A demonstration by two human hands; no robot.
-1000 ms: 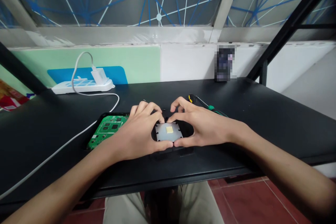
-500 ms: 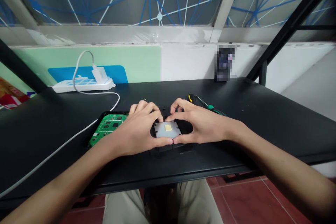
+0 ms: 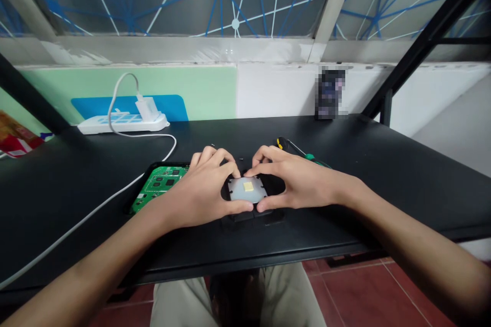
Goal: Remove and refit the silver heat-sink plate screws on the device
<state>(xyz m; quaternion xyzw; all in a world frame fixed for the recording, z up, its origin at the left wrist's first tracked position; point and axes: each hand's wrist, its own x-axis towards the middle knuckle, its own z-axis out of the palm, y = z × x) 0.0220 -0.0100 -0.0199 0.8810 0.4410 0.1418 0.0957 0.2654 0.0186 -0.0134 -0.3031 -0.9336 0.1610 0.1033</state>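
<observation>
A small silver metal plate (image 3: 238, 193) with dark notches at its edges and a pale yellow square pad (image 3: 248, 186) in its middle lies over a black casing (image 3: 251, 214). My left hand (image 3: 205, 189) is curled round the plate's left side, thumb at the near edge and fingertips at the far edge. On the other side my right hand (image 3: 293, 176) pinches the plate the same way. The two thumbs are close together with a small gap. Left of my left hand, partly covered by it, lies a green circuit board (image 3: 161, 184) in a black shell.
Behind my right hand lie a yellow-and-black-handled screwdriver (image 3: 282, 143) and a green-handled tool (image 3: 310, 157). A white power strip (image 3: 123, 122) with a plugged charger (image 3: 147, 108) stands at the back left, its white cable (image 3: 76, 232) crossing the table. A blurred dark object (image 3: 329, 94) leans on the wall.
My right thumb has shifted slightly right, opening a small gap between the thumbs. The hands otherwise stay round the plate, and the view has shifted a little.
</observation>
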